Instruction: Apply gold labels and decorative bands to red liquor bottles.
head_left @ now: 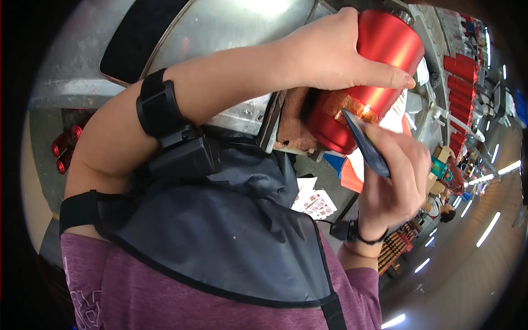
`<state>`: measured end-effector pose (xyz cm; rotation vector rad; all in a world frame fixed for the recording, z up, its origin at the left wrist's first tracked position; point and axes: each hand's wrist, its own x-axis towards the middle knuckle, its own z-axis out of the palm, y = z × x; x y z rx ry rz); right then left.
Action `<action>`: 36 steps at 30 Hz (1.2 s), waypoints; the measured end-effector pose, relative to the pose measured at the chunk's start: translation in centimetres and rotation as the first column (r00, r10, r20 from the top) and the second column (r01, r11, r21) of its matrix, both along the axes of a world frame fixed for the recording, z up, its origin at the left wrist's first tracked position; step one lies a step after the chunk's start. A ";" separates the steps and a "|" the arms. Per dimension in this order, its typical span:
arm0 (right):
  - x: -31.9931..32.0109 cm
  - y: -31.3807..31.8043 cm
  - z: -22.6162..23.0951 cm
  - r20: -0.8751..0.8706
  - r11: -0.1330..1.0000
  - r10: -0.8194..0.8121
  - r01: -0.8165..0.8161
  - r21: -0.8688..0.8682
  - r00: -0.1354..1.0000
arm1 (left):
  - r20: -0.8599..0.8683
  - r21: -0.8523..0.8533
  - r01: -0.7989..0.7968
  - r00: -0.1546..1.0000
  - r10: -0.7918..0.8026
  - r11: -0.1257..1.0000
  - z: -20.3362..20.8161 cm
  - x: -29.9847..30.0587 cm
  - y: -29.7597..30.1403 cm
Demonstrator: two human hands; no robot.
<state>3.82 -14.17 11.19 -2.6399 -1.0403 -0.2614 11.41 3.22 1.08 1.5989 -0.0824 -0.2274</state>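
Note:
A glossy red metal bottle [389,44] lies tilted at the upper right, its silvery neck pointing up and away. My left hand [335,58] is closed round its side, with the thumb stretched across the red surface. Low on the bottle's wall sits a gold decal [349,105]. My right hand [399,170] pinches a thin dark flat scraper [367,144], whose tip meets the bottle beside the decal. Under the bottle, a brown cloth [291,118] covers part of the bench edge.
A metal worktable [220,27] with a dark flat panel [140,36] stretches along the far left. Printed sheets [316,203] lie below the bench edge. Red bottles [69,143] rest low on the left. More red items [461,82] stand in a row at the right, and another person [440,212] is farther off.

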 end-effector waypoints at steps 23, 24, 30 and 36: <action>0.0 -0.9 -0.6 -0.157 0.993 0.035 -0.017 0.114 0.987 | 0.237 -0.342 0.226 0.960 -0.149 0.912 -2.3 1.0 0.2; 0.2 -0.9 -0.2 -0.165 0.986 0.020 0.008 0.164 0.986 | 0.237 -0.343 0.233 0.959 -0.156 0.910 -2.2 1.3 0.9; 0.5 -1.4 -1.6 -0.092 0.989 -0.013 0.026 0.143 0.996 | 0.155 -0.271 0.112 0.985 -0.071 0.956 -0.3 0.3 0.2; -0.2 -1.5 -0.8 -0.198 0.977 -0.025 0.066 0.201 0.980 | 0.083 -0.410 0.073 0.996 -0.043 0.909 -0.4 -0.1 0.1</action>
